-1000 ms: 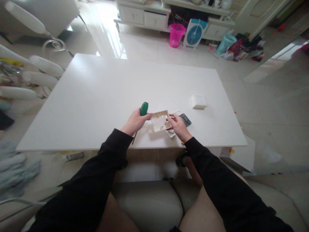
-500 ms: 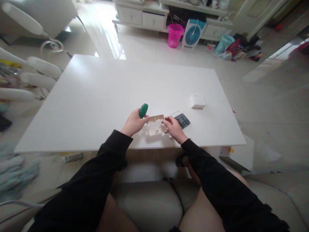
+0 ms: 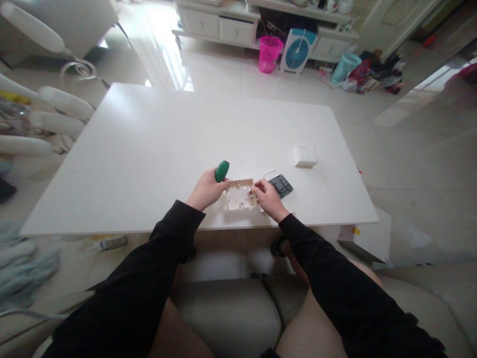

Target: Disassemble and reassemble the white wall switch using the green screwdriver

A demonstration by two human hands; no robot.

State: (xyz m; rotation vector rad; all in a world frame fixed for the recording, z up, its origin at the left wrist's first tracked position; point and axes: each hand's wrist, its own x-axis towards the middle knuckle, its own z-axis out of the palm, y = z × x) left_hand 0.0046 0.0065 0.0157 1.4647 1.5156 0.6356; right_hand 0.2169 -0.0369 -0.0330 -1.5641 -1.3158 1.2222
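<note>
My left hand [image 3: 206, 190] is closed, with a green handle [image 3: 222, 171], like a screwdriver's, standing up out of the grip; the rest of that tool is hidden. Its fingers also touch the left side of a white socket back box [image 3: 240, 197], whose open side faces up. At the box's right wall is my right hand [image 3: 270, 200], fingers pinched on the edge. Beside that hand lies a dark grey socket plate [image 3: 283, 185], back up, with a white piece [image 3: 270, 174] next to it. Farther right a complete white wall socket [image 3: 305, 156] sits on the table.
The white table [image 3: 167, 134] has its near edge just below my hands. On the floor beyond stand a pink basket [image 3: 270, 54], a blue fan [image 3: 298, 51] and a light blue basket [image 3: 346, 68]. White chair parts [image 3: 67, 102] are at the left.
Almost nothing differs. The box appears very slightly lower and more level between my hands, and the whole view has shifted a little.
</note>
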